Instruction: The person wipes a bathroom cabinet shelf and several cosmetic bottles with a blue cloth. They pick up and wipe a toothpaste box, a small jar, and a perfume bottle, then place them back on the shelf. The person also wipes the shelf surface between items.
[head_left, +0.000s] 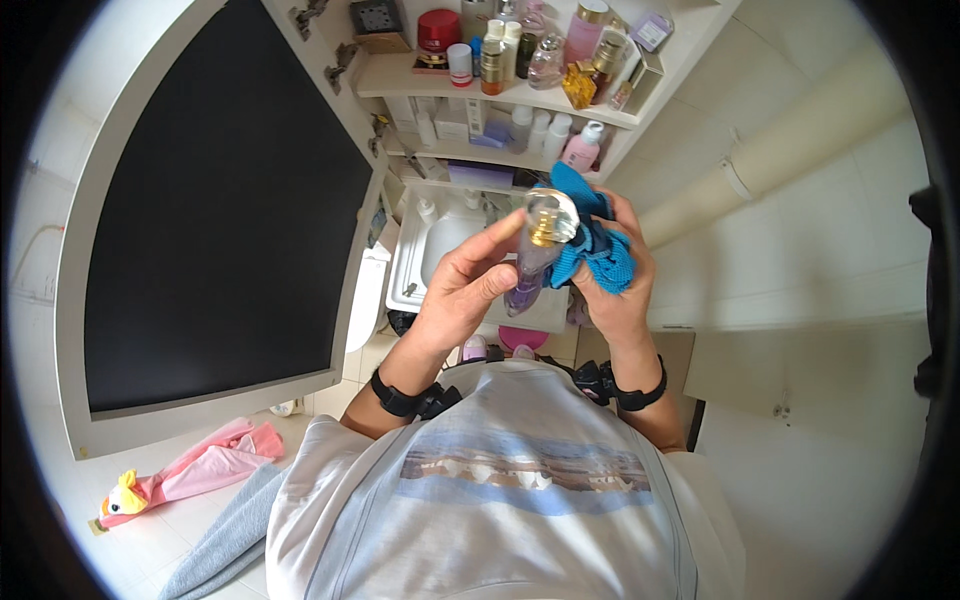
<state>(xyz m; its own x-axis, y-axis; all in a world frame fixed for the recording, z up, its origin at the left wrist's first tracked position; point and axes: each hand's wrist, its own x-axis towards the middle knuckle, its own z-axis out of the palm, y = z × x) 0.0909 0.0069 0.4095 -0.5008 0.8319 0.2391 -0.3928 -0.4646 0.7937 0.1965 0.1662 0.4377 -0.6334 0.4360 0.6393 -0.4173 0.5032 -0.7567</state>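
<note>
My left hand (474, 279) holds a glass perfume bottle (534, 259) with purple liquid and a clear and gold cap, its fingers and thumb at the bottle's left side. In my right hand (619, 281) is a bunched blue cloth (611, 259), pressed against the bottle's right side near the cap. Both hands are raised over the white sink (450, 240), in front of the cabinet shelves. The cloth hides part of the right fingers.
Ahead, an upper cabinet shelf (420, 84) bears many bottles and jars; a lower one holds white bottles, boxes and a pink pump bottle (582, 148). An open cabinet door (225, 225) with a dark panel stands at left. A pipe (787, 142) runs along the right wall.
</note>
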